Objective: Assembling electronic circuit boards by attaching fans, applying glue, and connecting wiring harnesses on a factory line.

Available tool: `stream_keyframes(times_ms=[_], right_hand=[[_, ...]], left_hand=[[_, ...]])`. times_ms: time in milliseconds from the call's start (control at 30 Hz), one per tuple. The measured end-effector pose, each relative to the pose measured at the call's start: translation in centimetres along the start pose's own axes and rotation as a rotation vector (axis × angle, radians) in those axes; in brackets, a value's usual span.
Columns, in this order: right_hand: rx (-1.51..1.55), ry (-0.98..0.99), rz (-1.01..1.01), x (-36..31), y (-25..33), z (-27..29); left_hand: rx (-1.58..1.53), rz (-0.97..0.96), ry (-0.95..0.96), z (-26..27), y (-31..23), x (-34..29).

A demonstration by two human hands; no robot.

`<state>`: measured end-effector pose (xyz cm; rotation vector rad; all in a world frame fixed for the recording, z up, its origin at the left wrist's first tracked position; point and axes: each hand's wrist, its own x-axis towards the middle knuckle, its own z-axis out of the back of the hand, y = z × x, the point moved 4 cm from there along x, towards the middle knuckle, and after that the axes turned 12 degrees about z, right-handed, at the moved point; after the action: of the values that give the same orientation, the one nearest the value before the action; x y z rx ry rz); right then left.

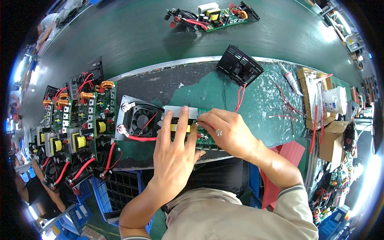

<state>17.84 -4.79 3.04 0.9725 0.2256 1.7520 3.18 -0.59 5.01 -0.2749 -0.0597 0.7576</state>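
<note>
A green circuit board (pixel 205 142) lies on the bench before me, with a silver metal block (pixel 191 112) and a yellow-wrapped transformer on it. Joined to its left end is a metal panel with a black fan (pixel 141 120), black cables and a red cable. My left hand (pixel 174 154) rests over the board, fingers stretched out and spread across the block and transformer. Over the board's right part, my right hand (pixel 230 134) is closed in a pinch beside my left fingertips. What lies in the pinch is hidden. Beyond it stands a black vented end panel (pixel 240 66) with red wires (pixel 240 100).
At left stand several similar boards (pixel 90 114) in a row. Across the bench's metal edge, another assembly (pixel 214 18) lies on a green belt. Right are loose wires (pixel 286 104), a tube (pixel 292 80), a cardboard box (pixel 333 140) and a white tub (pixel 335 101). Blue crates (pixel 106 196) sit below.
</note>
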Motion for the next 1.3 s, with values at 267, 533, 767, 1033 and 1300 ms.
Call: stream_keyframes(times_ms=[267,533,767,1033,1300], right_hand=[[0.007,-0.013,0.0,-0.17,-0.31,0.08],[-0.006,-0.023,0.111,-0.48,0.2,0.6],[0.0,0.028,0.114,-0.52,0.25,0.44],[-0.052,0.08,0.121,-0.63,0.38,0.33],[-0.07,0.085,0.117,-0.38,0.58,0.28]], left_hand=[[-0.01,-0.015,0.011,0.3,-0.14,0.21],[-0.096,-0.041,0.036,0.57,0.33,-0.21],[-0.101,-0.036,0.037,0.59,0.38,-0.18],[-0.093,-0.028,0.037,0.69,0.34,-0.18],[-0.067,-0.031,0.023,0.45,0.27,-0.03]])
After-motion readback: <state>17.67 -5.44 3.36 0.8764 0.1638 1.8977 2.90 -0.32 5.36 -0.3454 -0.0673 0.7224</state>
